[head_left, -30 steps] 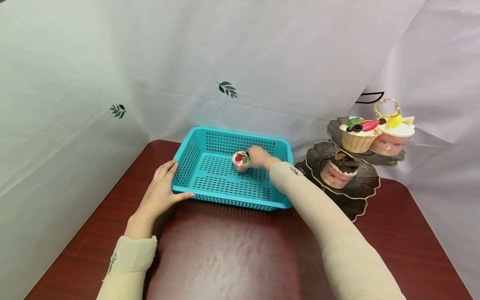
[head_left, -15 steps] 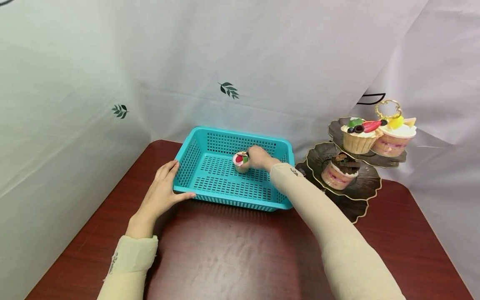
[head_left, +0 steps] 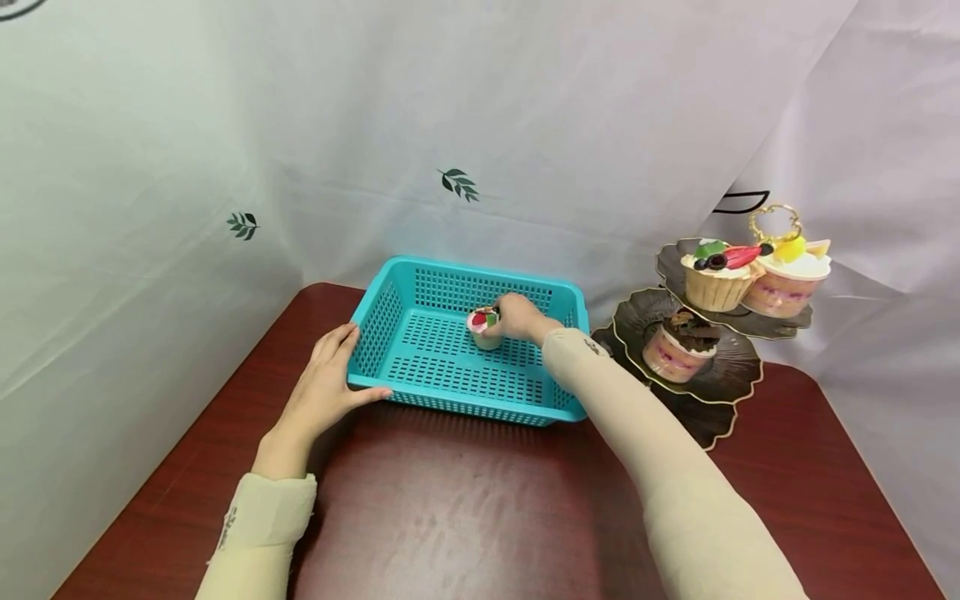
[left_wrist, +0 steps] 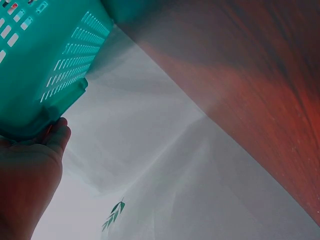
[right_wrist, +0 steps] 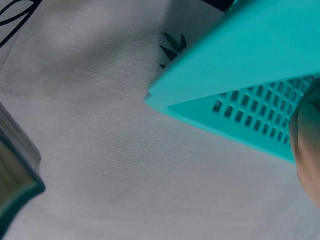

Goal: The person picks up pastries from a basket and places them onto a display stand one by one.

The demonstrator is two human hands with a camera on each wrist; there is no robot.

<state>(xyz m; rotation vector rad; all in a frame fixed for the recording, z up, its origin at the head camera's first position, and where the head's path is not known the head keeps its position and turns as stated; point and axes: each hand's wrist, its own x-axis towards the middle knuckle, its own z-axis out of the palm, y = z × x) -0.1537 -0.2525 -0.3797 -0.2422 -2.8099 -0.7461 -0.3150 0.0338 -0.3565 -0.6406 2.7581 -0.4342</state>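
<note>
Inside the turquoise basket (head_left: 420, 402), my right hand (head_left: 521, 318) pinches a small cupcake (head_left: 487, 337) low over the floor of the basket. The cupcake has a pale cup, with red and green fruit on top; my fingers hide its right side. My left hand (head_left: 318, 387) grips the near left corner of the basket, fingers at the left rim and thumb along the front rim. In the left wrist view, fingertips (left_wrist: 61, 131) touch the rim from outside. The right wrist view shows part of my right hand (right_wrist: 309, 140) beside the perforated wall; the cupcake is outside that view.
A tiered stand (head_left: 738, 362) with dark, gold-edged plates rises right of the basket, near my right sleeve (head_left: 637, 433). Its top tier bears a fruit cupcake (head_left: 716, 283) and a yellow-topped cake cup (head_left: 783, 287); below sits a chocolate-topped cake cup (head_left: 678, 346). White cloth (head_left: 337, 125) hangs behind.
The cupcake stands a little more upright in my right hand, more of its side showing. Both hands and the basket stay in nearly the same place; the head view shifts slightly.
</note>
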